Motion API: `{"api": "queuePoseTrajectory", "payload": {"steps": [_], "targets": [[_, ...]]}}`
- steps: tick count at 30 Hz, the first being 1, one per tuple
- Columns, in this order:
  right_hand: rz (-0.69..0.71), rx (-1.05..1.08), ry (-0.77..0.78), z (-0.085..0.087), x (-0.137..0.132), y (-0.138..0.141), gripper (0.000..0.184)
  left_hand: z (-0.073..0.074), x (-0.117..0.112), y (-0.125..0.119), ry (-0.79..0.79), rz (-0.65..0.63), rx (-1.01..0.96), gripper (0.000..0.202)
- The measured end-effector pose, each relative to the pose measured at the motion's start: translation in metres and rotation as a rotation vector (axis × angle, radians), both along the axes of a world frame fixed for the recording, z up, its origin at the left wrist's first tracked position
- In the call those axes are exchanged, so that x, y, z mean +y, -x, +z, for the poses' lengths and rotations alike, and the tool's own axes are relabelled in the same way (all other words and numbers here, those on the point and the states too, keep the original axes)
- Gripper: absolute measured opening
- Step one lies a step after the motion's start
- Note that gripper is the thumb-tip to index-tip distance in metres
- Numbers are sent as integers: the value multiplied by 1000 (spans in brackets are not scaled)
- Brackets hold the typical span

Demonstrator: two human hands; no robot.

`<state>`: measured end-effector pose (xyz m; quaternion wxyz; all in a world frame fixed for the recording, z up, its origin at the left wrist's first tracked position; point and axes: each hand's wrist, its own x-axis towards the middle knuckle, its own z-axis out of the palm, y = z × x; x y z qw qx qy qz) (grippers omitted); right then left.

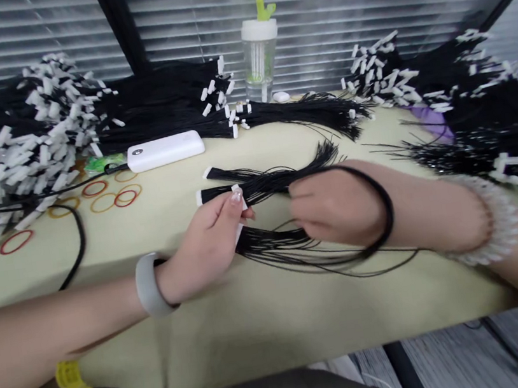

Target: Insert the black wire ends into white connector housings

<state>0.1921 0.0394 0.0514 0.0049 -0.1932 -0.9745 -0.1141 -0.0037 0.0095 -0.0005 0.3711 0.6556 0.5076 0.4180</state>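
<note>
While my left hand [210,239] pinches a connector [243,201], my right hand [338,207] is curled up among the wires [267,186]; whether it grips any, I cannot tell.

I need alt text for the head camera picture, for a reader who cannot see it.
Over a table, the left hand pinches a white connector, while the right hand, blurred, curls among black wires. Beyond them are heaps of white-tipped wires, rubber bands, a white device and an upright bottle.
</note>
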Motion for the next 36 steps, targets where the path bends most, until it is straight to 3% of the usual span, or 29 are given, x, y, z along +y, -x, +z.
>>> {"api": "queuePoseTrajectory", "payload": {"steps": [4, 7, 10, 13, 15, 17, 21, 23, 26, 31, 36], "targets": [[-301, 195, 7, 20, 25, -20, 14, -1, 1, 1, 10, -12, -37, 33], [-501, 718, 175, 32, 48, -36, 14, -1, 1, 1, 19, -42, -38, 33], [-512, 1347, 531, 36, 66, -48, 20, -1, 0, 1, 7, -56, -31, 33], [-466, 1569, 708, 37, 67, -49, 25, 0, -2, 1, 1, -55, -16, 34], [-475, 1483, 712, 35, 58, -43, 36, 0, -2, 0, -8, -55, -4, 33], [-460, 1253, 691, 31, 45, -33, 44, 0, -2, 0, -17, -60, 11, 33], [-338, 743, 586, 18, 22, -11, 13, 1, -2, 1, -47, -70, 63, 34], [-269, 620, 523, 11, 16, -3, 12, 2, -2, 1, -56, -78, 86, 34], [-249, 590, 471, 1, 9, 4, 14, 3, -3, 2, -57, -97, 105, 34], [-269, 729, 462, -8, -1, 12, 17, 1, -3, 2, -67, -115, 103, 33], [-252, 724, 408, -13, -3, 17, 9, -1, -2, 3, -49, -138, 112, 34]]}}
